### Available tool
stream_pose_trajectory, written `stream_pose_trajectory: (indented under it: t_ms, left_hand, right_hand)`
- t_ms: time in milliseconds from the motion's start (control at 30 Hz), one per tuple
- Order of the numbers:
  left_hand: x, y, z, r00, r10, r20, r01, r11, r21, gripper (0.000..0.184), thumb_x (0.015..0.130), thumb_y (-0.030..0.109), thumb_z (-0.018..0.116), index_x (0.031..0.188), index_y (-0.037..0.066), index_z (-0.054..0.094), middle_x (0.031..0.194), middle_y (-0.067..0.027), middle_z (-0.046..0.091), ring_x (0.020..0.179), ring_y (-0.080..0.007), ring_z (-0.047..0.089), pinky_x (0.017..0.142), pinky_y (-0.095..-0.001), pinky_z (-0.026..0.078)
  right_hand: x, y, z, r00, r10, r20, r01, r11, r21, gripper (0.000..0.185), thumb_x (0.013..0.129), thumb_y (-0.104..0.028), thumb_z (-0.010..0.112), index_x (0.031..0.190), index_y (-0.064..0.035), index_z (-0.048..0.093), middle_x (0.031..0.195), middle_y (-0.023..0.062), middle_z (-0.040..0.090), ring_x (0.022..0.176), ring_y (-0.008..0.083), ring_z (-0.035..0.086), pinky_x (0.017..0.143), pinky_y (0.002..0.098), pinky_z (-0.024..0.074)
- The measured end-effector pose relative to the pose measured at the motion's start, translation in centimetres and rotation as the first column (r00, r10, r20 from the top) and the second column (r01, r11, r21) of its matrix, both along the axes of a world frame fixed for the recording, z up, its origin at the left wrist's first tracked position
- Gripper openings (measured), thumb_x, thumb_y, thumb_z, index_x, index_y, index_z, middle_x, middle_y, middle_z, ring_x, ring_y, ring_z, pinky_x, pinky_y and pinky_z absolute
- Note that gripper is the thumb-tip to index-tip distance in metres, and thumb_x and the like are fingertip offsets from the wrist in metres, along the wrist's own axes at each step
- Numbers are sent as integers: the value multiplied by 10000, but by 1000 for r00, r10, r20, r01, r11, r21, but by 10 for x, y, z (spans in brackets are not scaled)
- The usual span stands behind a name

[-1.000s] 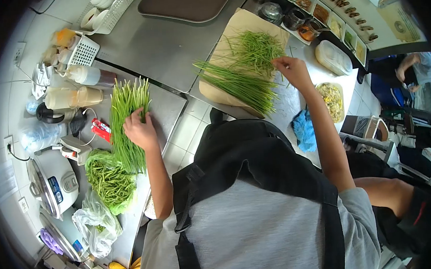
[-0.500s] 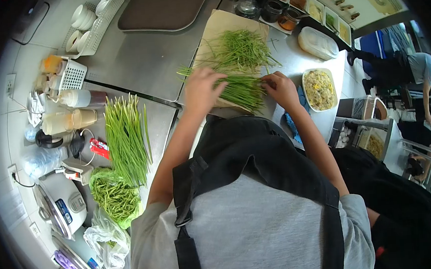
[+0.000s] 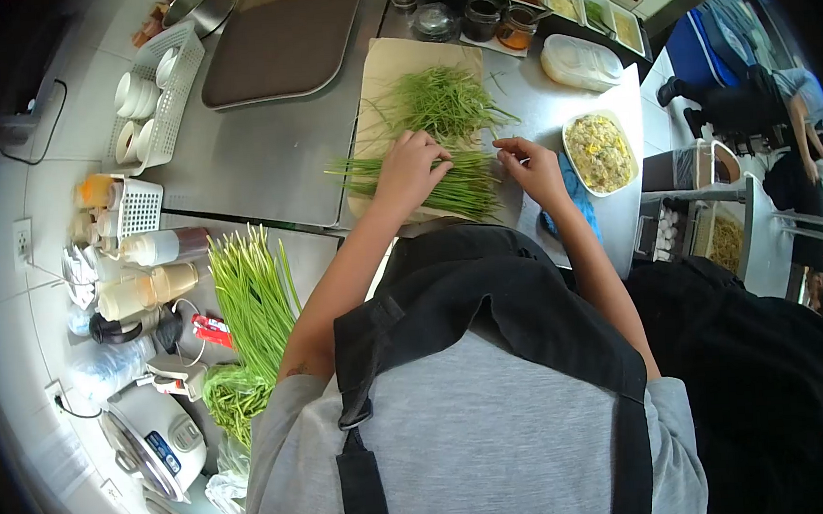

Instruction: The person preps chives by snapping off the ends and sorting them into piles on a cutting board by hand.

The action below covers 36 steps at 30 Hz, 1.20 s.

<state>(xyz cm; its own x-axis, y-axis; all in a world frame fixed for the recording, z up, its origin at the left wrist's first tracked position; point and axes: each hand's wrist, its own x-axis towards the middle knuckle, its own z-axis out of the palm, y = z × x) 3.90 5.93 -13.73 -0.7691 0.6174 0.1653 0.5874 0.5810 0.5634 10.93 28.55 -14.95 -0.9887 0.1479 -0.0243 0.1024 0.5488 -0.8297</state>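
A bundle of garlic chives [image 3: 468, 183] lies crosswise on the near part of a pale cutting board [image 3: 373, 94]. My left hand [image 3: 413, 170] rests over the bundle with its fingers curled onto the stalks. Just off the bundle's right end is my right hand [image 3: 532, 169], thumb and forefinger drawn together in a pinch; anything thin between them is too small to make out. Beyond the bundle sits a looser heap of chives [image 3: 444, 99] on the same board.
More chives [image 3: 249, 300] lie on the left counter beside cut green pods [image 3: 235, 400]. At right are a tub of yellow-flecked food [image 3: 601, 154], a blue cloth [image 3: 580, 204] and a lidded container [image 3: 581, 63]. A brown tray [image 3: 281, 44] stands behind. A co-worker [image 3: 798, 106] is at far right.
My right hand has pulled slightly away from the bundle's right end. My left hand has settled lower over the stalks. The whole view has shifted a little.
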Motion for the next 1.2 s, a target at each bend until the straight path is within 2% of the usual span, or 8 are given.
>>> stream_pose_trajectory:
  t_ms: [200, 333, 533, 600, 800, 1000, 1133, 1200]
  left_hand:
    - [-14, -6, 16, 943, -29, 330, -5, 995, 103, 224, 782, 253, 700, 892, 59, 693, 855, -66, 640, 877, -223, 573, 806, -344, 448]
    - [-23, -7, 24, 812, -81, 578, -27, 984, 176, 271, 787, 263, 722, 922, 30, 698, 812, -78, 691, 769, -172, 644, 714, -306, 491]
    - [-31, -6, 37, 643, -206, 738, -43, 952, 304, 276, 817, 239, 705, 980, 16, 692, 810, -34, 681, 753, -86, 602, 710, -236, 478]
    - [-36, -5, 39, 632, -230, 740, -42, 943, 329, 265, 824, 228, 698, 985, 18, 691, 806, -28, 678, 741, -81, 599, 698, -229, 479]
    - [-41, -5, 50, 652, -235, 721, -17, 946, 323, 236, 844, 209, 672, 986, 22, 691, 781, -19, 665, 688, -74, 586, 636, -223, 479]
    - [-41, -6, 63, 658, -198, 726, -37, 955, 294, 213, 847, 206, 666, 955, 26, 700, 730, -11, 640, 613, -67, 556, 567, -208, 460]
    - [-41, -16, 67, 660, -177, 730, -77, 951, 300, 209, 850, 216, 664, 941, 32, 703, 712, -3, 628, 589, -63, 545, 548, -203, 458]
    - [-41, -22, 68, 647, -167, 744, -122, 941, 317, 208, 852, 221, 663, 939, 37, 705, 713, -2, 627, 585, -62, 544, 546, -207, 462]
  right_hand:
    - [3, -6, 22, 986, -34, 164, 120, 827, -549, 301, 911, -264, 561, 1097, -45, 649, 857, 22, 663, 748, 101, 558, 715, 251, 458]
    - [5, -20, 40, 987, -53, 153, 129, 826, -548, 300, 889, -254, 605, 1109, -53, 645, 871, 8, 653, 740, 82, 536, 709, 246, 445]
    - [-6, -31, 47, 990, -105, 98, 143, 773, -618, 325, 838, -230, 677, 1094, -32, 648, 841, 10, 649, 711, 64, 524, 679, 211, 437]
    - [-10, -30, 52, 989, -109, 98, 146, 768, -623, 322, 830, -224, 687, 1080, -23, 652, 835, 16, 653, 707, 61, 528, 671, 202, 435]
    - [-23, -32, 73, 983, -148, -105, 123, 969, -213, 258, 807, -193, 711, 1005, -29, 689, 832, 24, 678, 703, 61, 554, 645, 213, 451]
    - [-40, -13, 77, 994, -46, -104, 6, 934, -356, 153, 805, -154, 710, 891, -28, 720, 829, 31, 694, 659, 48, 540, 628, 207, 449]
    - [-55, 3, 84, 968, -249, -17, 195, 798, -570, 209, 828, -191, 695, 901, 4, 709, 847, 33, 695, 750, 74, 586, 702, 216, 459]
    - [-63, 9, 75, 984, -178, -31, 150, 900, -409, 246, 847, -250, 673, 895, -12, 709, 809, 54, 682, 730, 104, 578, 684, 231, 456]
